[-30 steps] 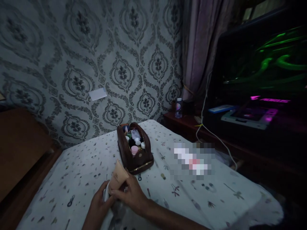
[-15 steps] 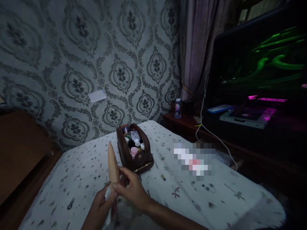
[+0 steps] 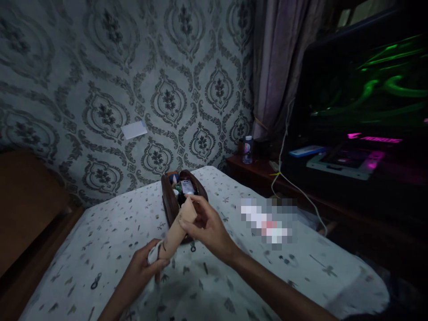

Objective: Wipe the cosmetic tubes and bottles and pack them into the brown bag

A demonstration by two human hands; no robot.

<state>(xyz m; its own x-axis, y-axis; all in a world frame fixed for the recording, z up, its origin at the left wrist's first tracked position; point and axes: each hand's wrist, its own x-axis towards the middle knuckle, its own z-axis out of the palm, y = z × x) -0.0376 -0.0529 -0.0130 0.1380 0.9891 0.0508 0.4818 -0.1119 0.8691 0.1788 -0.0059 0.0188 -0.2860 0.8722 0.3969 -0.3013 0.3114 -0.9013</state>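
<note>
A beige cosmetic tube (image 3: 177, 232) is held at both ends over the patterned bedsheet (image 3: 100, 249). My left hand (image 3: 147, 267) grips its lower, white-capped end. My right hand (image 3: 207, 225) pinches its upper end, close to the open brown toiletry pouch (image 3: 169, 203). The pouch stands behind my hands and holds several small bottles and tubes, partly hidden by my right hand.
A blurred patch lies on the sheet at the right (image 3: 267, 223). A dark desk (image 3: 334, 200) with a lit computer case, a white cable (image 3: 294, 185) and a small bottle (image 3: 248, 150) stands at the right. A wooden headboard (image 3: 26, 205) is at the left.
My right hand slid up the tube from its base to its far end, and the tube tilted toward the pouch. My left hand kept hold of the capped end.
</note>
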